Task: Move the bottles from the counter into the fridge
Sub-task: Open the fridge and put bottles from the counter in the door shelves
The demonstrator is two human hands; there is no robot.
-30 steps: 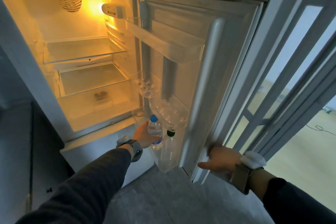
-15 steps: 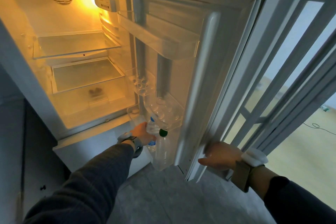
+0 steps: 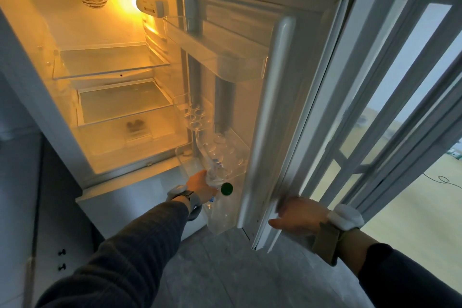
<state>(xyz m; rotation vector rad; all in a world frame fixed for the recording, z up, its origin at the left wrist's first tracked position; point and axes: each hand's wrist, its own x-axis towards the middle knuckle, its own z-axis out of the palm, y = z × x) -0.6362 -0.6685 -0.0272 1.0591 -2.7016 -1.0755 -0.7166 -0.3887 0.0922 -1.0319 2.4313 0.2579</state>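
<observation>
Head view: a grey tiled floor [image 3: 225, 265] is running beneath an open fridge [image 3: 105, 82], whose interior is glowing amber from a lamp [image 3: 152, 7] on the right wall. Two glass shelves [image 3: 110, 60] are sitting inside, and a clear drawer [image 3: 130, 137] below them is holding a small dark item that is too blurred to identify. The fridge door [image 3: 275, 107] is standing open to the right. Its upper door bin [image 3: 215, 50] is showing no contents. The middle egg tray [image 3: 195, 115] is showing only round moulded wells. The bottom door bin [image 3: 220, 217] is holding a clear bottle with a green cap [image 3: 227, 188], standing upright.

The left hand [image 3: 200, 186] is gripping a clear water bottle [image 3: 212, 175], fingers curled round its body, holding it in the bottom door bin just beside the green-capped bottle.

The right hand [image 3: 297, 215] is resting against the lower outer edge of the door, thumb extended; its fingers are hidden behind the edge, so the grip cannot be determined.
</observation>
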